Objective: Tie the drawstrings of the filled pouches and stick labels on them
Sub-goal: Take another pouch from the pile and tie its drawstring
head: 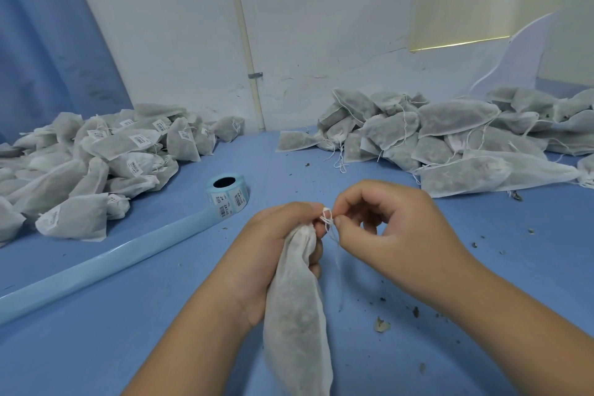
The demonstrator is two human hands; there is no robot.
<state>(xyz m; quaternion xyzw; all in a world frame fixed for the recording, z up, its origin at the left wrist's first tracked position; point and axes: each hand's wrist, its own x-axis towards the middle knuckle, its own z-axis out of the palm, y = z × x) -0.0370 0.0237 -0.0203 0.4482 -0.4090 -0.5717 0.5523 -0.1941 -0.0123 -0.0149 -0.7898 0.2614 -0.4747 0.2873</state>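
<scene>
Hands [324, 235] knotting drawstring [327, 219] — pouch [295, 305] bottom cropped.

Counter [160, 315] is showing plain blue. Left of it, label roll [227, 195] is showing pale blue with black barcodes; pouches [450, 135] are showing white-grey.

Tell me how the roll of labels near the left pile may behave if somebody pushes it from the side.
The roll of labels stands on its flat end, hollow core facing up, so it would probably slide rather than roll. It looks small and mostly paper, so likely light and easy to shift. Its loose tail of labels hangs outside and may drag or unwind.
</scene>
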